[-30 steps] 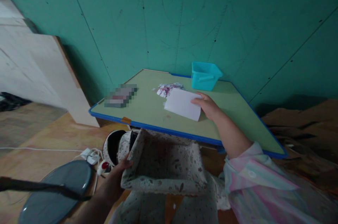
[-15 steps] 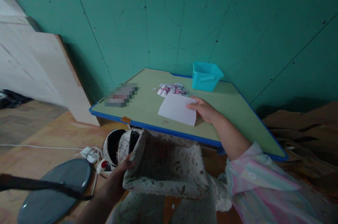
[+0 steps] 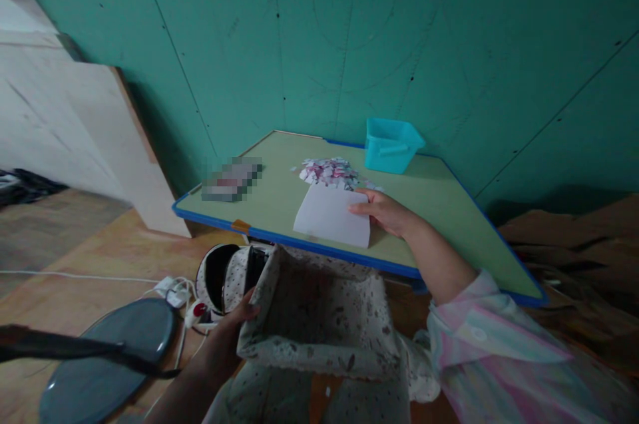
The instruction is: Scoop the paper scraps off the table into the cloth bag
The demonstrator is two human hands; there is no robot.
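With thumb on top and fingers beneath, my right hand [image 3: 384,212] grips a white sheet of paper [image 3: 332,216] over the table. A pile of small torn paper scraps [image 3: 329,172], white and pinkish, lies just beyond the sheet's far edge. My left hand [image 3: 244,314] holds the left side of a fabric-lined basket [image 3: 319,352] with a floral print, which sits below the table's front edge. Its fingers are partly hidden behind the basket rim. Inside, the basket is dark and shows no clear contents.
The pale green table [image 3: 429,204] has a blue edge and touches a green wall. A turquoise bucket [image 3: 392,148] stands at the back right; a blurred-out flat item [image 3: 232,179] lies left. On the floor are a grey oval lid-like thing [image 3: 110,357], a power strip [image 3: 197,312] and cables.
My right hand has drawn the sheet slightly toward me and down, uncovering more of the scrap pile. The left hand still holds the basket.
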